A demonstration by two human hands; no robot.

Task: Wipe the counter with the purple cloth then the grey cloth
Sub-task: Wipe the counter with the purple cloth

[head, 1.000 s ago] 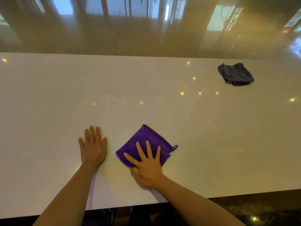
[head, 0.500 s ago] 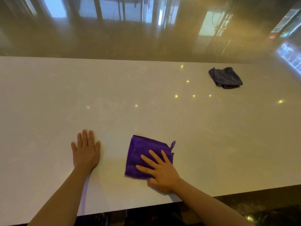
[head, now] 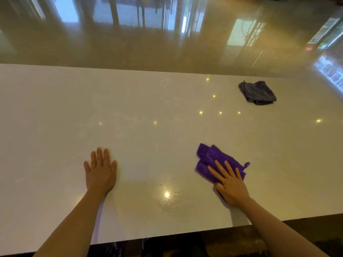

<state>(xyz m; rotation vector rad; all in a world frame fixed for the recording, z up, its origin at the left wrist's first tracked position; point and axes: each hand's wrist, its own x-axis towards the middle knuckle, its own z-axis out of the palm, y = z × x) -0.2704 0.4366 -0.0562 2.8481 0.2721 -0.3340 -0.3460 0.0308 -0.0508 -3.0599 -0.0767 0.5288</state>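
Observation:
The purple cloth (head: 213,160) lies bunched on the white counter (head: 148,101), right of centre near the front edge. My right hand (head: 231,184) presses flat on the cloth's near part, fingers spread, covering that part. My left hand (head: 101,171) rests flat on the bare counter to the left, fingers together, holding nothing. The grey cloth (head: 258,92) sits crumpled at the far right of the counter, well away from both hands.
A wet, shiny patch (head: 167,197) shows on the counter between my hands. Beyond the counter's far edge lies a glossy floor (head: 167,43) with window reflections. The counter's front edge (head: 167,236) runs just below my forearms.
My right hand has slid the purple cloth to the right across the counter, and the cloth has bunched up. My left hand stays flat in place.

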